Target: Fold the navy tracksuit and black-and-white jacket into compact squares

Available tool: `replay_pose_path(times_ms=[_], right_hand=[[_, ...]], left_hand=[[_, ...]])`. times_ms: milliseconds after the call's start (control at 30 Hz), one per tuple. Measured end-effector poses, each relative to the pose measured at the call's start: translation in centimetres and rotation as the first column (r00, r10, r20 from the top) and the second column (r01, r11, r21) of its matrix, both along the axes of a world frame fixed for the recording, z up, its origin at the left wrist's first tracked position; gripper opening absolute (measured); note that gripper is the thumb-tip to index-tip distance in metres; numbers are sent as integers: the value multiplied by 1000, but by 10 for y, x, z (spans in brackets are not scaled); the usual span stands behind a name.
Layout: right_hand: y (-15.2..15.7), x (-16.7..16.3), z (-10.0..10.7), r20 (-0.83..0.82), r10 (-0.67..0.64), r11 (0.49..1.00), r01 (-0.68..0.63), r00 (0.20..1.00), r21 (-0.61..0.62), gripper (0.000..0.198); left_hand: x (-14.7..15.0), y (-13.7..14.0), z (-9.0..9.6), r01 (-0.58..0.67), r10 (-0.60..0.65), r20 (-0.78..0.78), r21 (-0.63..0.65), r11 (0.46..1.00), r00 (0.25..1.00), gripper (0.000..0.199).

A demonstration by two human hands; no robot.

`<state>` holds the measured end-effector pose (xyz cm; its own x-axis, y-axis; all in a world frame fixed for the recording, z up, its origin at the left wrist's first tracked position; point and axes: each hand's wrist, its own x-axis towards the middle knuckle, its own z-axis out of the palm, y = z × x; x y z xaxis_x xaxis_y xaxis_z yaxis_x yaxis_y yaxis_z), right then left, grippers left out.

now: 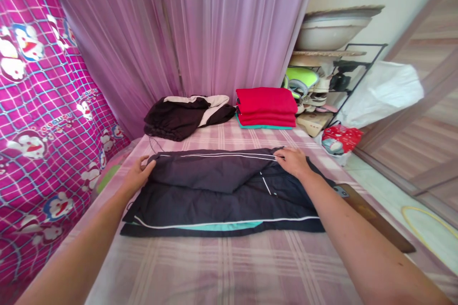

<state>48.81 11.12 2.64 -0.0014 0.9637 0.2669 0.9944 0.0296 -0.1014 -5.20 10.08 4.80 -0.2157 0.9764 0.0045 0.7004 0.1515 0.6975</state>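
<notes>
A dark navy garment with white piping (pixel 200 202) lies partly folded on the plaid bed sheet, its upper layer turned over so a slanted flap shows. A strip of teal lining peeks out along its near edge. At the garment's far left corner my left hand (pixel 140 174) is closed, thumb and fingers pinching the cloth. My right hand (pixel 294 161) grips the far edge toward the right, beside the white piping lines. Its fingertips are partly hidden by the fabric.
Behind the garment lie a crumpled dark-and-white garment (pixel 186 116) and a stack of folded red clothes (pixel 266 105). A phone (pixel 341 191) and a brown flat board (pixel 375 221) lie at right. A shoe rack (pixel 358 86) stands beyond; a patterned pink cloth (pixel 53 119) hangs left.
</notes>
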Motion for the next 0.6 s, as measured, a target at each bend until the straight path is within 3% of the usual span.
replay_pose_path(times_ms=[67,133,200,233,300,367,467,600], right_hand=[[-5,-8,3,-3,37,998,-36,999,55,31],[-9,-19,7,-11,80,993,-79,997,93,32],[-9,-34,9,-27,104,990,-101,994,98,33],[-8,-41,10,-35,101,991,-98,994,86,33],[-5,-54,12,-47,69,997,-67,997,32,33],[-2,-61,13,-55,29,999,-31,998,-32,31],[1,-62,14,-84,-27,994,18,996,-109,29],[2,-49,18,-113,-59,987,41,992,-157,27]], left_hand=[[-2,-1,6,-74,81,-99,77,994,992,77],[8,-7,16,-34,101,-264,246,969,959,70],[32,-20,23,189,-9,-427,382,905,904,54],[50,-29,25,341,-122,-488,390,856,864,45],[90,-48,23,617,-384,-563,306,725,732,32],[129,-64,17,745,-517,-603,207,634,608,30],[168,-71,6,768,-541,-637,128,627,548,32],[179,-65,-2,750,-528,-647,106,652,550,24]])
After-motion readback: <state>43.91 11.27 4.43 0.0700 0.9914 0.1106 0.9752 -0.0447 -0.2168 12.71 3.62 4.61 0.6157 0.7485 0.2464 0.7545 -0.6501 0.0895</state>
